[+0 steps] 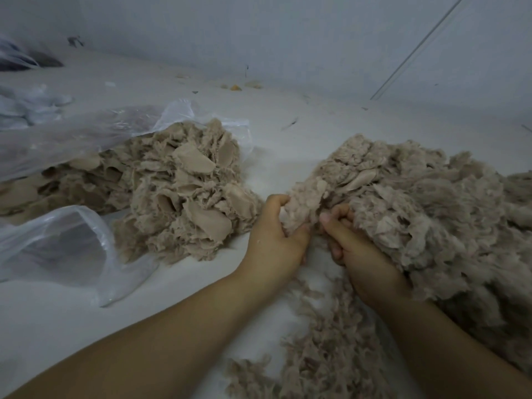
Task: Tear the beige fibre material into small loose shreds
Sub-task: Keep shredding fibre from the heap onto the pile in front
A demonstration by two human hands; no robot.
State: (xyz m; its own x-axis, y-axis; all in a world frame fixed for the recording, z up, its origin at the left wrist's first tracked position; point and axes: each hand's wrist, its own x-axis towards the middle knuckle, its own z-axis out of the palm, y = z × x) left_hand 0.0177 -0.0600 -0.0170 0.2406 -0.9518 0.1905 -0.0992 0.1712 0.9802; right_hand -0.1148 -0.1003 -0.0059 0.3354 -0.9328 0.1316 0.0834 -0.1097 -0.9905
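Observation:
A clump of beige fibre sits between my two hands at the centre. My left hand grips its left side with curled fingers. My right hand grips its right side, partly sunk into the big fluffy beige pile on the right. A second heap of beige fibre with flat compact pieces lies on the left, spilling from a clear plastic bag. Loose shreds are scattered on the white surface below my hands.
Clear plastic bags lie on the left, one over the left heap and one lying open and flat. A grey wall rises behind the white surface. Small scraps lie near the wall's base.

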